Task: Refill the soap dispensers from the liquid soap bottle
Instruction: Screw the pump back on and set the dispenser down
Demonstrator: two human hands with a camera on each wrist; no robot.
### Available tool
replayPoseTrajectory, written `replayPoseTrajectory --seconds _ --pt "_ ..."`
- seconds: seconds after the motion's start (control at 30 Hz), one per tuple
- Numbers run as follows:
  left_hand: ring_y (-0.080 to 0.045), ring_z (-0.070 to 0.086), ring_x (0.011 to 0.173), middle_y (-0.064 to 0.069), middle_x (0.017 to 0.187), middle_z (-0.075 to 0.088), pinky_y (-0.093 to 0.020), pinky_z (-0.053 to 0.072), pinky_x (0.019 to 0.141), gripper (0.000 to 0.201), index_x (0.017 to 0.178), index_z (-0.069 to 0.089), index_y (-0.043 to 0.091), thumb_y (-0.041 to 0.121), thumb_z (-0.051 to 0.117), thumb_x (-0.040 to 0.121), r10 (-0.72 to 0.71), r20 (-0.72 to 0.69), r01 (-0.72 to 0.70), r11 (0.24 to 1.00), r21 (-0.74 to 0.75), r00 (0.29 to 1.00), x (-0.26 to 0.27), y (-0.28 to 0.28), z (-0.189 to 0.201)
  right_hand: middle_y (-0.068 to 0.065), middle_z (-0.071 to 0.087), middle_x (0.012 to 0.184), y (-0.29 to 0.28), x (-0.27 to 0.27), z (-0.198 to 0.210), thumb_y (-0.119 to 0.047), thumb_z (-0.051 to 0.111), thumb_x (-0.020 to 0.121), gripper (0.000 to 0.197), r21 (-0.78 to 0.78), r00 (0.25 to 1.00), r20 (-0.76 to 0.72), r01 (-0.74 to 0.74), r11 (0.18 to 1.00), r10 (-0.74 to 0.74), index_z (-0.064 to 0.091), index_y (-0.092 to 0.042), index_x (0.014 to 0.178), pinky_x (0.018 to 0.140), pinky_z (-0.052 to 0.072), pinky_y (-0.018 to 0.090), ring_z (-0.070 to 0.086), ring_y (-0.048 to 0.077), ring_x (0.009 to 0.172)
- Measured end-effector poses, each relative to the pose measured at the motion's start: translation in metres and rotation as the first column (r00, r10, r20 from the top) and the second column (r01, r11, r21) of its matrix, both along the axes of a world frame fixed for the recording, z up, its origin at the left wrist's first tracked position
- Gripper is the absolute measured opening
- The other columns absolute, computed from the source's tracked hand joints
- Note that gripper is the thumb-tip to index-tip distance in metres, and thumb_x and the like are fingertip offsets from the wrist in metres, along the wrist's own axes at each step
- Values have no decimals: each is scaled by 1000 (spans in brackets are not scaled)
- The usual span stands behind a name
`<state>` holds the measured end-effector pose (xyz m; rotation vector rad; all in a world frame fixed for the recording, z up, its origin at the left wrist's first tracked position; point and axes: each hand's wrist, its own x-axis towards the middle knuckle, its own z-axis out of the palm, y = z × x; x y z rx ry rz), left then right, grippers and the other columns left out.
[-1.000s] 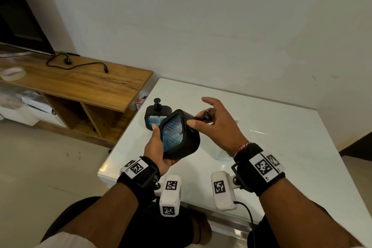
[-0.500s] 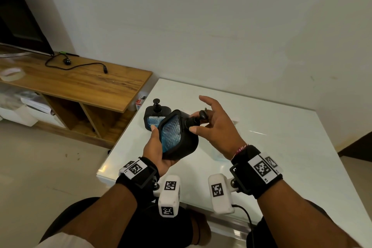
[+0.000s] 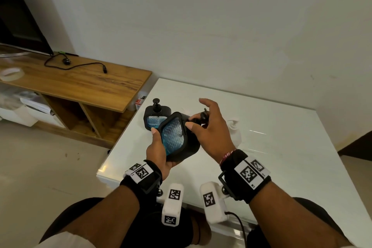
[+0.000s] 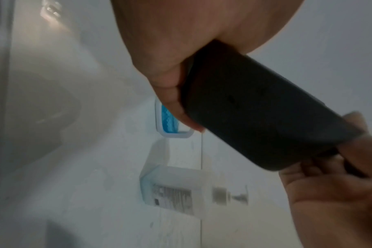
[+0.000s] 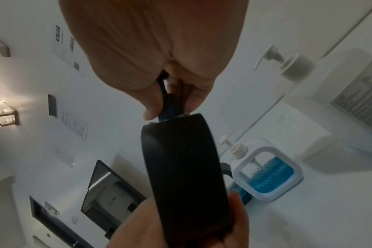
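My left hand (image 3: 161, 153) grips a black soap dispenser (image 3: 177, 137) from below, tilted over the table's near left part; blue liquid shows through its textured window. My right hand (image 3: 209, 127) pinches its black pump top (image 3: 203, 116) with thumb and fingers, index finger raised. The right wrist view shows the same pump collar (image 5: 170, 104) between my fingers, at the top of the dispenser (image 5: 185, 167). A second black dispenser (image 3: 156, 117) stands behind on the table. A white-framed dispenser (image 5: 267, 174) with blue liquid and the big white liquid soap bottle (image 5: 350, 100) stand to the right.
The white glossy table (image 3: 271, 147) meets the wall at the back. A wooden TV unit (image 3: 80, 84) with a cable and a tape roll stands to the left, across a narrow gap. The soap bottle's pump (image 3: 234, 125) peeks out behind my right hand.
My right hand's fingers have shifted round the pump top, with the wrist turned a little. The left hand keeps the dispenser in nearly the same place.
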<state>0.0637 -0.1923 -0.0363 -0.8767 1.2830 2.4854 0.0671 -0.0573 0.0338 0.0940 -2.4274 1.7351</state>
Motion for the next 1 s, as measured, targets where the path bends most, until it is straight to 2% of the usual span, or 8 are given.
replayPoseTrajectory --seconds 0.13,0.3,0.4,0.5,0.6,0.73,0.83,1.0 --pt "-32 66 92 -11 108 66 -40 57 66 47 120 53 22 59 28 107 17 -26 -19 995 -97 1000 7 10 -2 5 64 97 -5 -5 -7 -18 70 85 51 -12 993 55 104 995 -103 34 -30 120 84 52 29 63 19 91" --pt "-37 65 103 -15 121 61 -41 57 68 47 124 50 25 61 24 106 26 5 -25 993 -119 1000 15 14 -7 8 61 94 -6 -11 -19 -21 72 84 45 20 981 78 174 984 -175 31 -23 105 75 52 32 62 24 84" --pt "-32 66 91 -13 109 63 -42 57 64 46 123 49 22 58 25 107 -3 0 3 993 -122 1000 17 16 -7 8 61 94 -2 -12 -19 -23 71 85 46 47 981 93 168 985 -172 30 -24 105 78 53 35 62 24 84" --pt "-31 67 98 -11 112 66 -41 57 69 46 130 52 21 55 28 108 -115 -16 111 979 -170 993 13 17 -8 9 63 95 9 -14 -11 -19 70 85 47 38 989 68 133 990 -135 32 -26 111 79 54 32 63 21 84" --pt "-30 55 127 -12 148 51 -42 50 98 49 153 35 22 43 38 109 -306 -105 227 859 -458 946 5 13 -15 8 65 92 24 -16 -1 -8 70 84 49 37 997 37 65 997 -66 37 -25 115 73 51 20 64 14 84" --pt "-19 27 152 -2 165 25 -39 29 122 93 164 9 21 44 66 94 -568 -192 209 564 -799 800 -4 -1 -11 1 66 92 32 -14 4 -2 67 84 51 191 992 61 -117 975 107 39 -29 116 76 49 18 64 10 87" --pt "-9 35 140 10 149 37 -30 36 112 99 161 21 25 40 81 83 -687 -164 279 485 -829 708 -13 -13 -2 -2 67 94 34 -14 8 -1 67 83 50 221 975 81 -219 951 205 41 -30 116 80 53 25 64 11 90" --pt "-15 71 100 5 109 73 -19 57 75 54 118 60 24 13 90 75 -667 -250 293 590 -752 701 -12 -16 -5 0 67 93 32 -11 6 3 66 82 58 149 972 37 -235 960 232 42 -29 123 78 53 17 65 9 88"
